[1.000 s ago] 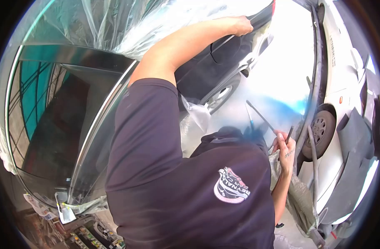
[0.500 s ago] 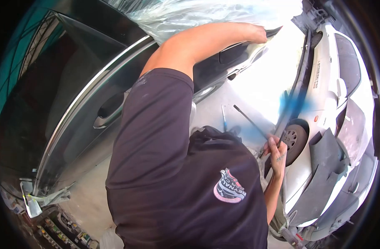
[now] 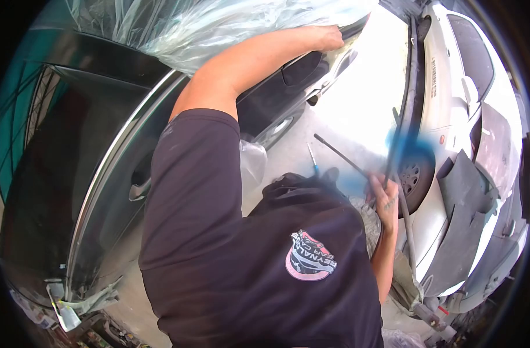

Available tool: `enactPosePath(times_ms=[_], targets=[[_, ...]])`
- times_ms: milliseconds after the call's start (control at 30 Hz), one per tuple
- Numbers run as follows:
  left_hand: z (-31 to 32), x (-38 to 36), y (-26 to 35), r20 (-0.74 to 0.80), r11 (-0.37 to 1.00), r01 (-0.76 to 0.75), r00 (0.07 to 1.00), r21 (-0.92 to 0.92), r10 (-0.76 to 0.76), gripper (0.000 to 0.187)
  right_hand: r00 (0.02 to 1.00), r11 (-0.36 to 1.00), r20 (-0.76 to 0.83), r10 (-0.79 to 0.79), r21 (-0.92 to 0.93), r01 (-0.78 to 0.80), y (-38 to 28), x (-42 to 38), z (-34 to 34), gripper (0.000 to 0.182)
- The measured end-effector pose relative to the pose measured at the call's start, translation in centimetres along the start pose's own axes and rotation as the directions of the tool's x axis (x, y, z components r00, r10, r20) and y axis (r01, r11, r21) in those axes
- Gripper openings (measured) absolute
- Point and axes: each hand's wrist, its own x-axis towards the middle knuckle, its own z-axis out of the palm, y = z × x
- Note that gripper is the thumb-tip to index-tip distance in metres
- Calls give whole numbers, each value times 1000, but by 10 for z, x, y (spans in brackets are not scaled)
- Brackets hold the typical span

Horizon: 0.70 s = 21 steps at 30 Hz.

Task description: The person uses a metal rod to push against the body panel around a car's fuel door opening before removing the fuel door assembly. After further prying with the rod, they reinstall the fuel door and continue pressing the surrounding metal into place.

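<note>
My left arm reaches over the side of a dark car (image 3: 276, 95). The closed left hand (image 3: 333, 38) is at its far edge, beside clear plastic sheeting (image 3: 195, 35). Its fingers are curled out of sight, and I cannot tell what they grip. Low on the right, my right hand (image 3: 386, 194) pinches a thin dark rod (image 3: 340, 155) that points away to the upper left. Beyond the rod's tip, a slim stick with a blue end (image 3: 312, 158) is on the pale floor. A blue blur (image 3: 412, 152) covers the space above the right hand.
A white car (image 3: 441, 87) with its wheel (image 3: 414, 177) stands close on the right, grey sheets (image 3: 465, 220) leaning against it. A long pole (image 3: 408, 243) runs beside my right arm. Masking film (image 3: 94, 298) hangs at the dark car's lower end. The upper floor is glaring bright.
The view has shifted, so both cars and my left hand sit further left. My right hand keeps its pinch, and the rod's tip has swung left and up, closer to the blue-ended stick.
</note>
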Motion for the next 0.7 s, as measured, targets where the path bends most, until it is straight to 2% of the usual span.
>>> enactPosePath(times_ms=[100,267,633,700], targets=[[-9,4,-1,51,1000,-8,999,-21,9,9,1000,998,-4,7,57,-7,7,-1,2,36],[-19,11,-7,229,999,-30,973,-21,34,16,1000,996,4,22,86,-23,16,2,1,35],[-9,9,-14,162,997,-63,984,-39,68,13,999,999,-52,13,45,-11,6,6,-2,38],[-18,5,-12,154,996,-4,988,-84,17,12,999,998,-34,17,64,-15,12,7,-4,36]])
